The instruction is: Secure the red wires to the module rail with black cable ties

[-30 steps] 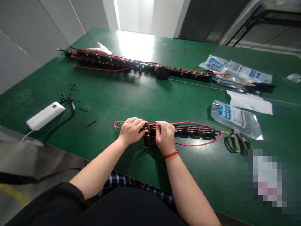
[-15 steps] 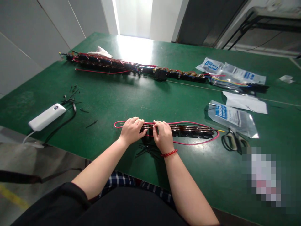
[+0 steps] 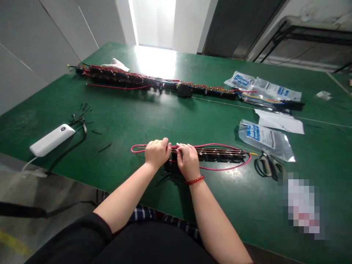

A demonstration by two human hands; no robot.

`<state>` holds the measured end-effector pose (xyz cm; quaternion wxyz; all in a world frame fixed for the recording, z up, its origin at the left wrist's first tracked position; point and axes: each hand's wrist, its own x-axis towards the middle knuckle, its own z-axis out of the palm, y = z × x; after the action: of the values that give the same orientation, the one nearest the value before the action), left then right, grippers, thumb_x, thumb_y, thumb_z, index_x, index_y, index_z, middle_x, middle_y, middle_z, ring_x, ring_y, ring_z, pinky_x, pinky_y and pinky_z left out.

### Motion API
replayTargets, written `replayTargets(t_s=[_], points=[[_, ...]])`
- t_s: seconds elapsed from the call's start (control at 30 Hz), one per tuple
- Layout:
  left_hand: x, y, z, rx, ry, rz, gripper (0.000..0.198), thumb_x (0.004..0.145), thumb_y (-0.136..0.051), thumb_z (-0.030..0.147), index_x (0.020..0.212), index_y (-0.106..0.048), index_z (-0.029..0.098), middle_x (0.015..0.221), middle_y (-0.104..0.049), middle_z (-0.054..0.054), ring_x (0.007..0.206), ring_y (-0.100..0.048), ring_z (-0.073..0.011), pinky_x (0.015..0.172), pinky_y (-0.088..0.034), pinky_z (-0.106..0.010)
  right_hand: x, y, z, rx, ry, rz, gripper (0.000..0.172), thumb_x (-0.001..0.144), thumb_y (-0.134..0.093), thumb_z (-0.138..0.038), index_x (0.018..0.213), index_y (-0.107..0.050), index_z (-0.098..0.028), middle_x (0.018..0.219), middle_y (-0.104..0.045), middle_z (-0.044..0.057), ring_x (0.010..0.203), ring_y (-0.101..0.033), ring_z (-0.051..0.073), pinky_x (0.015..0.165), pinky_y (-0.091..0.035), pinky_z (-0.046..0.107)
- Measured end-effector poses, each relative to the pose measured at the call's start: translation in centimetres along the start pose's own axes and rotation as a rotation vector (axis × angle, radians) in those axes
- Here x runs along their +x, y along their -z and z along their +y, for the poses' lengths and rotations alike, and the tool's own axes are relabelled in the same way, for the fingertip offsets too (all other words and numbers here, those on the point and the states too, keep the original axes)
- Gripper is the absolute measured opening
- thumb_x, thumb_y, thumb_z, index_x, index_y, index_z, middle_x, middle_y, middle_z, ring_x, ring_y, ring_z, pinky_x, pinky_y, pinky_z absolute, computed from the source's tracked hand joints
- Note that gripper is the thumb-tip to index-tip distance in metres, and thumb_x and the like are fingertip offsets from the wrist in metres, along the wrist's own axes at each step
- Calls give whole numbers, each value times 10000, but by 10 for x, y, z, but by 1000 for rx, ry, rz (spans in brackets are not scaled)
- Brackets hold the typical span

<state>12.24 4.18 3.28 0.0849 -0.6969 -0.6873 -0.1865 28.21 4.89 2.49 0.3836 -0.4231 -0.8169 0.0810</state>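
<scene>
A short black strip assembly [image 3: 220,154] with thin copper wires along its top and a red wire loop [image 3: 233,167] around it lies near the front edge of the green table [image 3: 154,117]. My left hand [image 3: 157,153] rests on the strip's left part with its fingers curled over it. My right hand [image 3: 188,161], with a red bead bracelet at the wrist, sits just to the right, fingers bent and pinching at the wires on the strip. Loose black cable ties [image 3: 167,176] lie under my wrists.
A long black wired assembly [image 3: 154,82] stretches across the table's far side. Plastic bags [image 3: 264,137] and scissors [image 3: 268,167] lie at the right. A white power bank [image 3: 51,139] with a black strap and several cut tie ends [image 3: 84,113] sit at the left.
My two hands have drawn closer together on the strip, the left fingers curling in. The camera view has shifted slightly.
</scene>
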Motion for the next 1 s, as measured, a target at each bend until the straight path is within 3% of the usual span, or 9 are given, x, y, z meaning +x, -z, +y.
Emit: replayTargets(t_s=[0.13,0.4,0.6,0.8,0.93,1.0], points=[[-3,-3,-1,-14,1,9,213,956,-423,289,883,-609,214,724,-676,-53,711,-627,-215,690,-369,-341,0,0,1,8,2,2,76,960,-491,-169,975,-545,-221,1129,-732,84,1066,-677,213,1040,-454,456],[-5,-4,-2,-24,-86,85,277,971,-415,346,855,-625,207,702,-677,-58,714,-651,-229,695,-397,-363,0,0,2,27,-9,0,84,954,-501,-172,950,-569,-221,1108,-737,74,1056,-669,218,1025,-455,450],[-7,-9,-7,-165,-171,160,304,978,-432,328,1112,-665,187,958,-764,-72,890,-715,-222,795,-476,-354,2,1,1,38,-18,-8,95,950,-512,-181,931,-598,-217,1090,-740,68,1038,-667,219,1013,-457,439],[-7,-7,-7,-235,-175,142,318,959,-467,301,1173,-669,180,1063,-764,-78,932,-727,-216,887,-513,-381,2,1,2,55,-27,-13,104,952,-511,-194,928,-608,-221,1085,-742,67,1043,-664,220,1009,-455,440],[-7,-6,-7,-277,-182,153,355,948,-469,248,1258,-631,195,1096,-759,-67,1018,-717,-222,1157,-336,-511,2,1,2,63,-38,-15,106,951,-513,-198,925,-612,-225,1087,-742,66,1044,-663,218,1009,-453,438],[-7,-7,-7,-291,-188,156,388,946,-468,235,1310,-599,202,1116,-754,-62,1039,-713,-222,1203,-256,-543,2,0,3,64,-41,-16,105,950,-516,-203,919,-614,-226,1086,-742,66,1043,-663,220,1007,-454,437]])
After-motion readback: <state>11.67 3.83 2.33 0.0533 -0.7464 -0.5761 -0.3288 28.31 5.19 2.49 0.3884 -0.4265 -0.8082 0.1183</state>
